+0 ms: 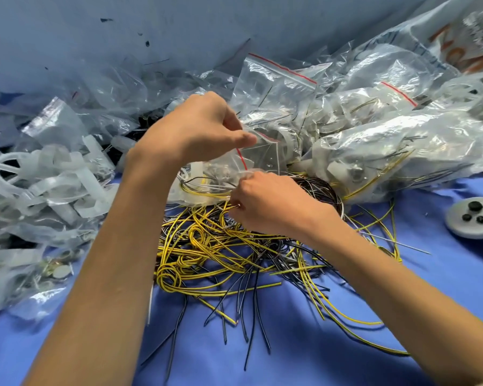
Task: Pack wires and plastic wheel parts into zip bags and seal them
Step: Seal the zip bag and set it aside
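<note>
A small clear zip bag with a red seal line hangs over the middle of the table. My left hand pinches its top edge between thumb and fingers. Below it, my right hand grips the bag's lower edge, fingers curled, close to coiled wires inside it. A tangle of yellow and black wires lies on the blue cloth under both hands. White plastic wheel parts are heaped at the left.
Filled zip bags with red seals pile up at the back right. Loose clear bags lie at the back left. A grey disc with black knobs sits at the right edge. Small metal parts lie front left.
</note>
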### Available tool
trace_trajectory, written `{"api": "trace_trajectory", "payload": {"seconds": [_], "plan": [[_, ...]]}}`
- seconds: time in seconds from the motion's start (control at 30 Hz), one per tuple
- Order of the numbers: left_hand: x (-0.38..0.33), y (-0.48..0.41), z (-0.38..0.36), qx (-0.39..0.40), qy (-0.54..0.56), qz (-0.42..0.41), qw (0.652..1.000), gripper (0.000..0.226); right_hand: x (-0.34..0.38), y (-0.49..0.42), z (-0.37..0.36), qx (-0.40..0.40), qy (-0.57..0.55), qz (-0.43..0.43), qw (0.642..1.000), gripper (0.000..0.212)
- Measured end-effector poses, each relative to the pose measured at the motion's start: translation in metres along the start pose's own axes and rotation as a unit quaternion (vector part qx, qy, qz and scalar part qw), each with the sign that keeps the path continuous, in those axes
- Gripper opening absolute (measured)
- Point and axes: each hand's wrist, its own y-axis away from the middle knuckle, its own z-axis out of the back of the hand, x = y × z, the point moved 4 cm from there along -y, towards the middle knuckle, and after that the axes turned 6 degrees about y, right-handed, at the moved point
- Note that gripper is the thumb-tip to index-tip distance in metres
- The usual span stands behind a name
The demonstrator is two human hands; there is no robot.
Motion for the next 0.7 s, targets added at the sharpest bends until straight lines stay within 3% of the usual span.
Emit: {"api": "trace_trajectory", "payload": {"seconds": [0.07, 0.17, 0.27, 0.37, 0.43, 0.57, 0.7], "plan": [[0.0, 0.0, 0.0, 0.001, 0.003, 0.001, 1.0, 0.032, 0.001, 0.0, -0.009, 0.018, -0.014, 0.001, 1.0, 0.032], [0.0, 0.0, -0.001, 0.005, 0.0, -0.001, 1.0, 0.032, 0.0, 0.0, -0.012, 0.056, -0.022, 0.043, 0.997, 0.023], [0.001, -0.001, -0.001, 0.012, -0.003, -0.002, 1.0, 0.03, -0.009, 0.003, 0.0, 0.134, -0.099, 0.1, 0.981, 0.017], [0.002, -0.002, -0.002, 0.02, -0.017, -0.002, 1.0, 0.024, -0.033, 0.005, 0.023, 0.154, -0.172, 0.068, 0.971, 0.01], [0.003, -0.002, -0.003, 0.024, -0.029, -0.009, 0.999, 0.02, -0.049, 0.004, 0.036, 0.159, -0.196, 0.044, 0.967, 0.017], [0.0, 0.0, -0.007, 0.064, -0.031, -0.018, 0.997, 0.04, -0.078, 0.007, 0.045, 0.184, -0.353, -0.021, 0.917, 0.024], [-0.001, -0.002, -0.014, 0.099, -0.049, -0.032, 0.993, 0.032, -0.088, 0.013, 0.044, 0.163, -0.403, -0.026, 0.9, 0.015]]}}
